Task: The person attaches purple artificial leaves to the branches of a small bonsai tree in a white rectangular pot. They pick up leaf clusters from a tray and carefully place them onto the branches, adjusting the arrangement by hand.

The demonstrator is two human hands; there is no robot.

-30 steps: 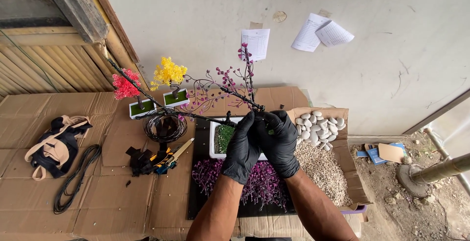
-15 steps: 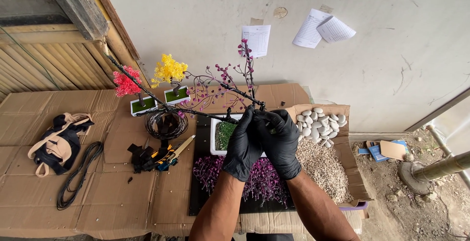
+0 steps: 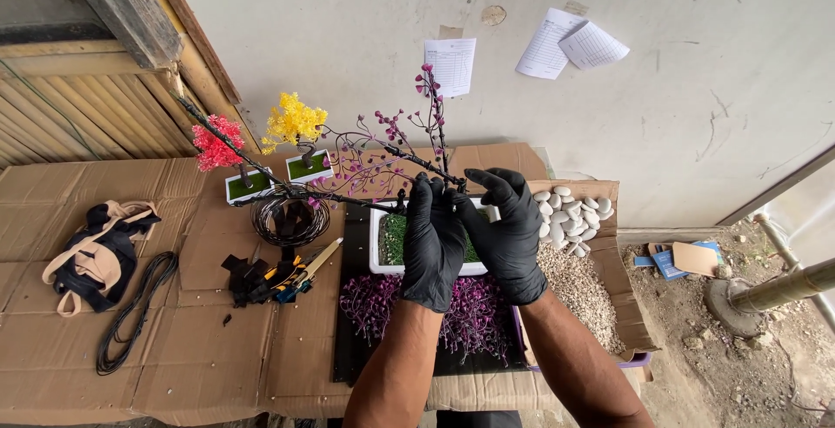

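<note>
Barely shifted since half a second earlier: left hand (image 3: 432,245) and right hand (image 3: 511,232), black-gloved, fingers closed around dark wire branch (image 3: 348,197) with purple beads, held above white rectangular planter (image 3: 379,250) on cardboard-covered table (image 3: 174,350). Right index finger raised.

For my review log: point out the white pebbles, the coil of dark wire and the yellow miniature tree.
white pebbles (image 3: 570,210), head view, middle of pile.
coil of dark wire (image 3: 290,219), head view, its rim.
yellow miniature tree (image 3: 294,122), head view, its crown.
</note>
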